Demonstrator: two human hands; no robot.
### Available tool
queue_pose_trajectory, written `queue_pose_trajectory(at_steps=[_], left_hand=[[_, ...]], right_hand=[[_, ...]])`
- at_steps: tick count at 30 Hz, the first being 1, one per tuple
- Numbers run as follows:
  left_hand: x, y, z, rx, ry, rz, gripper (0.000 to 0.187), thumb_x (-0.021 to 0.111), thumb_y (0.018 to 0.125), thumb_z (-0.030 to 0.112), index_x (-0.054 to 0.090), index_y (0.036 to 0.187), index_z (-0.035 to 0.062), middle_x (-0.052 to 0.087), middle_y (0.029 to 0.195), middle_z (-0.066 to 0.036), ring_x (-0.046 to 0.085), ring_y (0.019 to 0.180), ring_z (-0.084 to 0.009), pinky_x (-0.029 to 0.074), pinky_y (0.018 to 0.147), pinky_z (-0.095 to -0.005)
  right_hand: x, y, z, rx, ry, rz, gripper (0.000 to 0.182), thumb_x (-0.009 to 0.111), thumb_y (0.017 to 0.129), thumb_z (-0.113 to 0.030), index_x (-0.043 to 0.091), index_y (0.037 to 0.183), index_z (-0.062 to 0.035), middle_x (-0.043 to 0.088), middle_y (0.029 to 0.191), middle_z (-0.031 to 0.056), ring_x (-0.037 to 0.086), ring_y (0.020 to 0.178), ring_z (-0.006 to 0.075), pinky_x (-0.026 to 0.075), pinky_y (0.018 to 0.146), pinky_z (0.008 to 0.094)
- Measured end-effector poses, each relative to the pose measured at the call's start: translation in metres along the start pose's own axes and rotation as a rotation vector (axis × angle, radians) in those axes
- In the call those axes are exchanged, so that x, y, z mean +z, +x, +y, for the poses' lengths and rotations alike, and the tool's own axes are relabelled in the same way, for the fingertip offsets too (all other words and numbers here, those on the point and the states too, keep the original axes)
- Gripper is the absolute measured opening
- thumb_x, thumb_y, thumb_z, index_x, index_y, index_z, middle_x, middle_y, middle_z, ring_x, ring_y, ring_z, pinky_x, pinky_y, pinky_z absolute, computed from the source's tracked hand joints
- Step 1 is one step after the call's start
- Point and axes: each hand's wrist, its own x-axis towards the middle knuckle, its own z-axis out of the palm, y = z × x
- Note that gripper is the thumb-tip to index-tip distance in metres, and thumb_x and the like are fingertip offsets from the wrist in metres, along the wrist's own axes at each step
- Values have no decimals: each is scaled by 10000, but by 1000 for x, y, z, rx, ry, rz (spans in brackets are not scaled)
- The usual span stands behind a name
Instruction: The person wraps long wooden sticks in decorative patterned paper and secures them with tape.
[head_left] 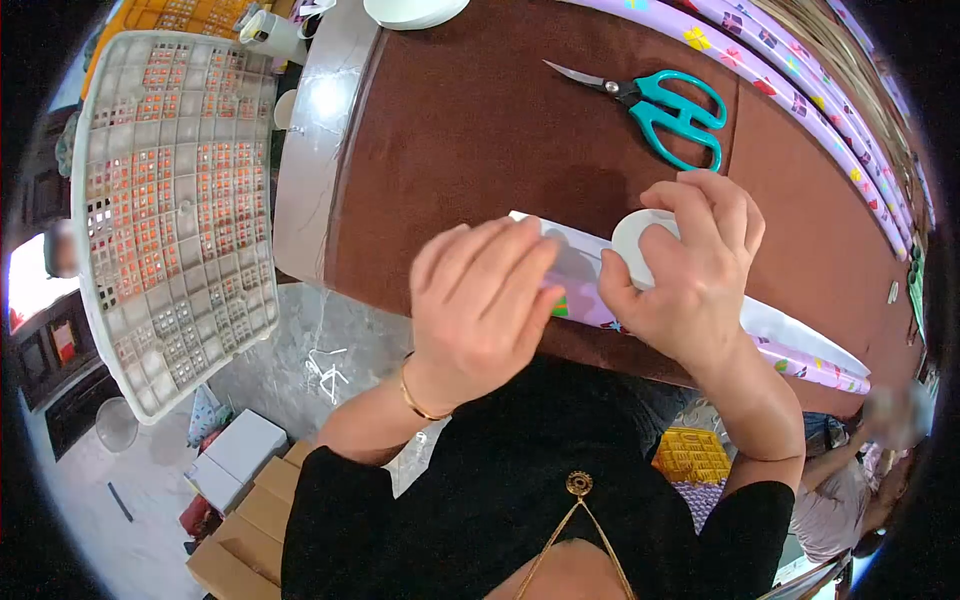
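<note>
My right hand [690, 265] is closed around a white-sided roll of tape [633, 245], fingers curled over its top. A greyish, see-through strip of tape [578, 262] runs from the roll toward my left hand [485, 300]. That hand is slightly blurred, its fingers bent and pressed together at the strip's end. Beneath both hands lies a rolled tube of lilac wrapping paper [815, 368] with colourful gift prints, along the near table edge. Scissors [675, 112] with teal handles rest beyond my right hand, blades slightly apart and pointing left.
Several finished-looking lilac paper rolls [800, 95] lie along the far right of the brown-covered table [450, 130]. A white plastic crate [180, 220] stands at the left. Cardboard boxes [250, 525] sit on the floor. Another person [835, 505] is at the lower right.
</note>
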Motion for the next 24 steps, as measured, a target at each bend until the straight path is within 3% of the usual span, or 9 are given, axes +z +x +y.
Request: queue_pose_trajectory(at_steps=[3,7,17,24], left_hand=[[13,-10,-1,45,-3,-120,385,532,980,275,657,1210,-7,650,1248,-162,610,1187,-304,386,1072,-448],[19,-16,-5,67,-38,-88,404,609,921,251,645,1225,-13,631,1267,-162,599,1189,-313,402,1069,-446],[21,-15,-2,74,48,-99,373,450,1000,209,667,1201,-19,651,1267,-163,604,1214,-308,395,1087,-436],[21,-17,-3,60,55,-139,383,506,971,247,669,1220,4,639,1292,-149,587,1237,-286,371,1098,-430]], right_hand=[[1,0,0,1,-6,6,209,747,594,-205,624,647,-44,628,1022,71,542,1084,315,372,926,470],[-4,0,1,16,-11,-26,226,756,621,-221,639,678,-36,625,1007,78,543,1087,320,371,943,483],[-67,-11,23,140,-212,-181,206,761,702,-201,667,727,-19,626,1011,108,545,1112,367,335,1035,551],[-86,-31,17,282,-349,-270,247,781,701,-221,666,708,-3,605,1079,124,497,1197,359,297,1082,571]])
